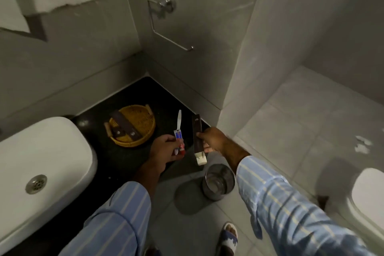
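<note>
Two things share the left hand [164,149]: its fingers are curled round a white toothbrush [179,118] and a small toothpaste tube [178,135], bunched together low down. The brush handle points toward twelve o'clock and the bristles poke out below the fist. Just beside it, at three o'clock, the right hand [214,141] grips a long dark carton [197,129] near its middle, thumb across its face. The carton stands nearly upright and its lower end gapes open, pale inside. From where I stand, all of it looks very light. The brush is stiff, smooth plastic and could slide through a loose fist, so I'd hold it at the thicker part of the handle rather than the thin tip. The tube is soft and will dent, so a gentle hold on its body should do. The carton looks like thin card, easily crushed, so gripping it across the middle, as now, seems safest. At ten o'clock from the hands, a yellow woven basket [124,144] sits on the black counter [116,97] with two more dark cartons [124,125] laid across it. A steel bin [206,178] stands on the floor at six o'clock from the right hand, and the white basin [41,147] fills the eight o'clock side.
</note>
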Motion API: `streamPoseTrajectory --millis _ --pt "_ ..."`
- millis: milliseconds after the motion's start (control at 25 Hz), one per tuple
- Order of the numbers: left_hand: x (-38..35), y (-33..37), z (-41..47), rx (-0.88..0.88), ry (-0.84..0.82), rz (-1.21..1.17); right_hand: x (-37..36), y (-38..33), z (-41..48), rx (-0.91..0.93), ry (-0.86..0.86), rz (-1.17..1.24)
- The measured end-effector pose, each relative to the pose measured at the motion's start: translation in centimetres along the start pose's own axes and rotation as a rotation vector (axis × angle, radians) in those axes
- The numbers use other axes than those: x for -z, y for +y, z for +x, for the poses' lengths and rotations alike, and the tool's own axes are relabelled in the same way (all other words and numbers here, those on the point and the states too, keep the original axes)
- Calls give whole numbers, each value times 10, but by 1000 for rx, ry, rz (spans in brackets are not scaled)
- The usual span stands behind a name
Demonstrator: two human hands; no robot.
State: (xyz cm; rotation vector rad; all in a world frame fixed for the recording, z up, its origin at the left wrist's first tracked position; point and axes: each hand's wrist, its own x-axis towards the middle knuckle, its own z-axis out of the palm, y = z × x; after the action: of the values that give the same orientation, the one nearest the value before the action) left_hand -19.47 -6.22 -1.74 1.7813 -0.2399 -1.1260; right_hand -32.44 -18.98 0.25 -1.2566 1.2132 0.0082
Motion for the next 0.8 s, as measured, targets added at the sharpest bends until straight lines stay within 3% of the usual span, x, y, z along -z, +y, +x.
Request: streamPoseTrajectory --millis 240,440,800 --pt "-54 -51 21 130 -115 160 36 102 45 -179 139 -162" --pt "-96 -95 41 184 -205 240 66 177 72 -379 157 -66" --pt "-129 -143 65 289 -173 287 103 229 119 -489 108 116"
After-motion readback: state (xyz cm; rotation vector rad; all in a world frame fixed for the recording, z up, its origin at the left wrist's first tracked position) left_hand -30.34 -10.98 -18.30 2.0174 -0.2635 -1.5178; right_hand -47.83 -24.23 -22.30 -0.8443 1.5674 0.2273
